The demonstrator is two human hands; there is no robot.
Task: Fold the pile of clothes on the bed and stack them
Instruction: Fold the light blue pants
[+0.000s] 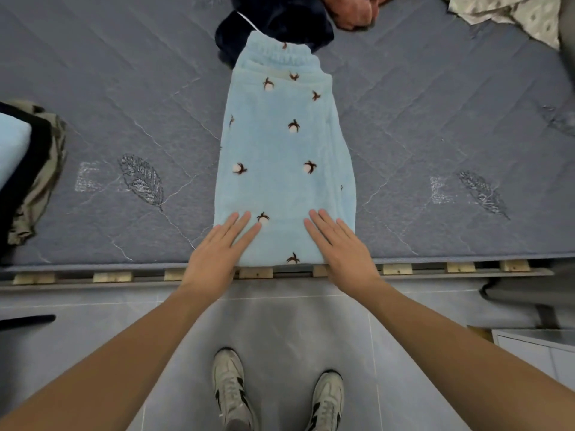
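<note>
Under flat fingers [245, 222], blue trousers [284, 150]

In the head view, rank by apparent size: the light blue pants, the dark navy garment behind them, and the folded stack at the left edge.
1. light blue pants
2-3. dark navy garment and folded stack: both cut off by the frame, so unranked.

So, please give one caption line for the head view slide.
Both hands, left and right, press flat on light-blue fleece trousers on the grey quilted mattress.
</note>
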